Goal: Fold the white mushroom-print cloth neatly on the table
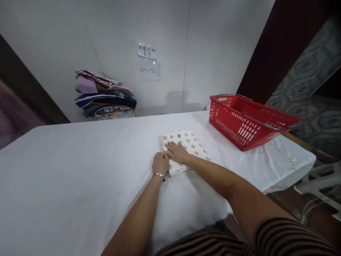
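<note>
Folded cloth [186,149] lying compact on the table [66,170]. Right hand [177,151] pressing flat, fingers spread; left hand [160,163] curled at its edge, perhaps pinching.

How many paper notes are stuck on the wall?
2. A small note with handwriting hangs on the white wall, and a bigger note reading 45-50 sits just below it, to the right of the stack of folded clothes. None seem hidden.
</note>
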### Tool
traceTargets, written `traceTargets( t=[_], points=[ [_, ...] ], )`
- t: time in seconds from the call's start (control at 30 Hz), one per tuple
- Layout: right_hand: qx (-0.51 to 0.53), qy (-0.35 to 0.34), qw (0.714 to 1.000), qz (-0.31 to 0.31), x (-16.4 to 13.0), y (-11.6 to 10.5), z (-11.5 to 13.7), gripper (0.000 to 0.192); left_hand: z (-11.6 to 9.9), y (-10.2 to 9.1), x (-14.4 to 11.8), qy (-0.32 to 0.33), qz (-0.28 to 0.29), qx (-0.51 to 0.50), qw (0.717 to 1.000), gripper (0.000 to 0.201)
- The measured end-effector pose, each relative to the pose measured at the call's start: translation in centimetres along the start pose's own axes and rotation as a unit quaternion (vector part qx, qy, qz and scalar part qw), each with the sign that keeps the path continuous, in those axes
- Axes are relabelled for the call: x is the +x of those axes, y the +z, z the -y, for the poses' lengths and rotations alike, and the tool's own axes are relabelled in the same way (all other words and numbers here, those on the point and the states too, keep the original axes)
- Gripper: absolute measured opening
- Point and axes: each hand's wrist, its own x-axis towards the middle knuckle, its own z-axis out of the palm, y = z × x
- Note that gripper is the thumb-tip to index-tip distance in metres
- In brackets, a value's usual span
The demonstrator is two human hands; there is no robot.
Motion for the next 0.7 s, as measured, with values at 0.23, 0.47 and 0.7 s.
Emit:
traceTargets(
  t=[0.23, 0.47, 0.7],
  points=[
    [0.032, 0.002, 0.999, -0.019, -3.6, -2.5, -1.2, 0.049, 0.4, -0.1, 0.0, 0.012, -0.006, -0.004, 1.0, 0.032],
    [0.246, 0.213, 0.917, -0.231, -13.6, -4.4, -9.5, 0.029, 0.2, -1.1, 1.0, -0.087, 0.028, -0.077, 0.993, 0.021],
    [0.316, 0.219, 0.896, -0.222, -18.1, -1.7, -10.4, 0.048, -3.7, -1.7, -1.7, 0.133, -0.036, 0.008, 0.99, 0.036]
  ],
)
